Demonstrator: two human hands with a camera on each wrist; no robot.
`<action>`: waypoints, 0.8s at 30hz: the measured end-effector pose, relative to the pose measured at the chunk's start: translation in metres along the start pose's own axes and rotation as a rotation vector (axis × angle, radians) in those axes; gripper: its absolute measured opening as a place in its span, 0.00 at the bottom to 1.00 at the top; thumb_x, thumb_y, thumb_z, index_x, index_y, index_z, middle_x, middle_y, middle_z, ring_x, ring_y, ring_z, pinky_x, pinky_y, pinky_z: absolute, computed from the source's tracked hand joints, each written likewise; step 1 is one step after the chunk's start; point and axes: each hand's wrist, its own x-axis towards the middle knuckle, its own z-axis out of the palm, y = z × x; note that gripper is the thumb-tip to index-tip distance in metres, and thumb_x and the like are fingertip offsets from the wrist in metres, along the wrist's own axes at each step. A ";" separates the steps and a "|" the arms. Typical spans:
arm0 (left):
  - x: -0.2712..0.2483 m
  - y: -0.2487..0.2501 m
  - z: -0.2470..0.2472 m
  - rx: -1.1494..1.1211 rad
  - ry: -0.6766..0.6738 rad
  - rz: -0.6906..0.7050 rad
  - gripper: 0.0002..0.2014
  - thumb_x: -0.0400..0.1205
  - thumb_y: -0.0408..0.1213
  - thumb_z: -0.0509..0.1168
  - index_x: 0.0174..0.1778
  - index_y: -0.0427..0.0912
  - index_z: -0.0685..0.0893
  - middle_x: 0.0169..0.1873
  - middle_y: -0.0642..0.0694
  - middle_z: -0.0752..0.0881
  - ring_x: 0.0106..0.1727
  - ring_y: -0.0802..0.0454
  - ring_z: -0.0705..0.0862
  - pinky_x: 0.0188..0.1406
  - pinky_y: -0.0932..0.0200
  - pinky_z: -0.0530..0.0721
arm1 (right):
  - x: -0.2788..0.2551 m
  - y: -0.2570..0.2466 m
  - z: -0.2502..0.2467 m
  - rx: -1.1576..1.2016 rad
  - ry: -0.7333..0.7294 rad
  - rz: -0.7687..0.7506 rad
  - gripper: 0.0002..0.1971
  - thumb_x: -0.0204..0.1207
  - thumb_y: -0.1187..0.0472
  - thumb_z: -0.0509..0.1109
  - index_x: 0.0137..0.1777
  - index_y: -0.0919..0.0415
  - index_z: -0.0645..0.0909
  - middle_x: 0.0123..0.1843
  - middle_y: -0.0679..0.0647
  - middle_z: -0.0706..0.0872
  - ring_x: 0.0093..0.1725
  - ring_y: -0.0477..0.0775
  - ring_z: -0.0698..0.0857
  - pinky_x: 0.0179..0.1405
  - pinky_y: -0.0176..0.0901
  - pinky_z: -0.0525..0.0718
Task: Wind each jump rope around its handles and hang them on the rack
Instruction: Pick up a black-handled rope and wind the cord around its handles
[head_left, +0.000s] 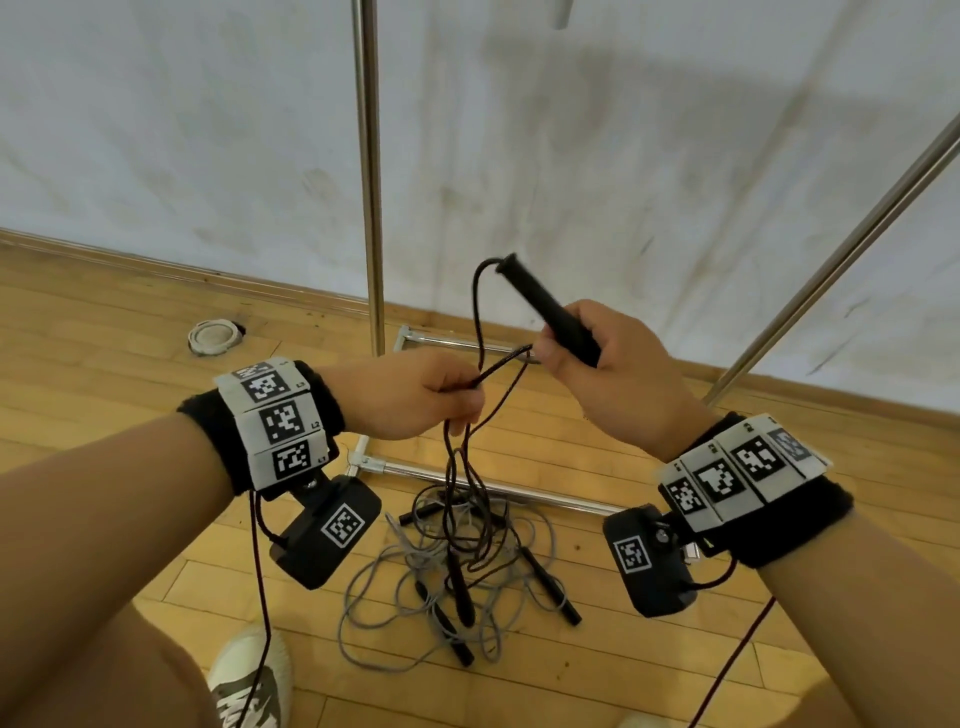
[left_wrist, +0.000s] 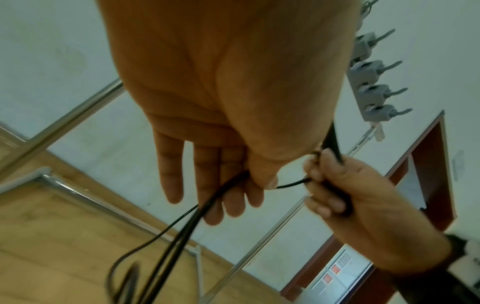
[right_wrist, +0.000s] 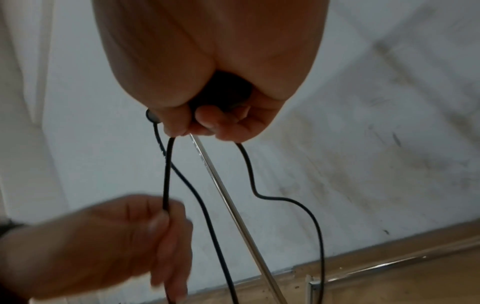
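Right hand gripping handle, left hand pinching cord; risk of snagging on floor pile, pulling loose.

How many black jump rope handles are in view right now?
5. One black handle in the right hand; four low in the rope tangle on the floor: far left, centre, right, nearest the shoe. More may be hidden.
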 end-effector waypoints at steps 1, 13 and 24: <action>0.000 -0.004 0.002 0.017 -0.037 -0.024 0.12 0.89 0.44 0.57 0.46 0.48 0.84 0.39 0.55 0.88 0.43 0.63 0.85 0.44 0.74 0.78 | 0.000 0.001 -0.004 0.010 0.051 0.004 0.06 0.80 0.50 0.70 0.43 0.43 0.77 0.29 0.34 0.80 0.25 0.37 0.76 0.24 0.25 0.73; 0.007 -0.017 0.008 0.136 -0.024 -0.159 0.12 0.90 0.41 0.54 0.51 0.48 0.83 0.35 0.54 0.83 0.34 0.62 0.80 0.35 0.68 0.75 | 0.001 0.018 -0.033 -0.159 0.428 -0.009 0.06 0.77 0.58 0.74 0.50 0.49 0.81 0.47 0.39 0.77 0.46 0.28 0.77 0.42 0.18 0.71; 0.006 0.019 0.006 -0.025 0.102 0.095 0.11 0.90 0.42 0.56 0.48 0.53 0.83 0.33 0.45 0.81 0.30 0.54 0.76 0.32 0.60 0.77 | -0.014 -0.003 0.008 -0.038 -0.171 -0.009 0.03 0.79 0.54 0.71 0.50 0.48 0.86 0.36 0.45 0.87 0.34 0.44 0.83 0.37 0.41 0.79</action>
